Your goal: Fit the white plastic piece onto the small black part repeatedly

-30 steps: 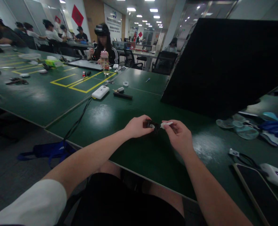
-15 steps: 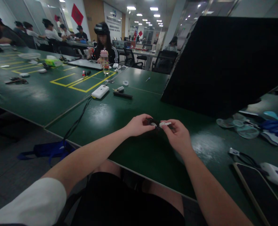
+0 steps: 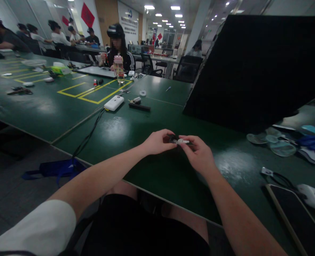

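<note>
My left hand point(image 3: 157, 142) and my right hand point(image 3: 198, 154) meet just above the green table point(image 3: 136, 131), fingers curled inward. Between them sits a small black part point(image 3: 173, 138), gripped by the left fingers. A small white piece point(image 3: 183, 141) is pinched in the right fingertips and touches the black part. Both items are mostly covered by my fingers, so their shape is unclear.
A white power bank point(image 3: 114, 103) with a black cable and a black bar point(image 3: 139, 106) lie farther back. A large black panel point(image 3: 256, 67) stands at right. A phone point(image 3: 293, 213) and a white device point(image 3: 313, 197) lie near right. A person sits opposite behind a pink bottle point(image 3: 118, 69).
My hands have closed together: the right hand brought the white piece left until it meets the black part in the left hand. The view has shifted slightly.
</note>
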The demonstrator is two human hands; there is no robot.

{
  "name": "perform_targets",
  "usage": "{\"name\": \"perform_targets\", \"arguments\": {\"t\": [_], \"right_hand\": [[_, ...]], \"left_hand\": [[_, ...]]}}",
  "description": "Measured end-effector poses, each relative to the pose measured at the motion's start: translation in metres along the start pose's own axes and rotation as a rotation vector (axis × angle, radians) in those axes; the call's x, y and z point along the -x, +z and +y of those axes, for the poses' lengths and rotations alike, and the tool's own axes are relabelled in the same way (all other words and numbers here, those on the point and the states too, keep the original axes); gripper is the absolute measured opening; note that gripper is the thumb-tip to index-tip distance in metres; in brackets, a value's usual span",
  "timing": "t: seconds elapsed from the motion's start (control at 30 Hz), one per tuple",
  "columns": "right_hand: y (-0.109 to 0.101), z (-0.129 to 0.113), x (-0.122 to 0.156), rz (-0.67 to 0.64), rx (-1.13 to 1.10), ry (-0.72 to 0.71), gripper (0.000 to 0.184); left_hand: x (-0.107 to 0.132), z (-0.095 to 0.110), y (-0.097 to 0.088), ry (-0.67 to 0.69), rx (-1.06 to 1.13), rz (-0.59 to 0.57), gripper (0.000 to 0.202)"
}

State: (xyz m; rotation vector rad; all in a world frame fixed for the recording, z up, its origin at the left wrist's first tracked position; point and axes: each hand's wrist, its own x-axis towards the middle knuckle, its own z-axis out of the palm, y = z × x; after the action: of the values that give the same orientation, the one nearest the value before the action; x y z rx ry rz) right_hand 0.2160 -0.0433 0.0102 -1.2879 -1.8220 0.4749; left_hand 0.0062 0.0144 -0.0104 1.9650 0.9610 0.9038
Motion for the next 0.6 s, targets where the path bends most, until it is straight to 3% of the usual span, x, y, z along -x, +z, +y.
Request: {"name": "perform_targets", "arguments": {"t": [0.2,0.6], "right_hand": [[-0.003,0.000,-0.001,0.017,0.038,0.014,0.025],[-0.002,0.006,0.000,-0.029,0.099,0.007,0.024]], "left_hand": [[0.000,0.002,-0.001,0.004,0.013,0.020,0.048],[0.005,0.010,-0.004,0.094,-0.225,0.012,0.046]]}}
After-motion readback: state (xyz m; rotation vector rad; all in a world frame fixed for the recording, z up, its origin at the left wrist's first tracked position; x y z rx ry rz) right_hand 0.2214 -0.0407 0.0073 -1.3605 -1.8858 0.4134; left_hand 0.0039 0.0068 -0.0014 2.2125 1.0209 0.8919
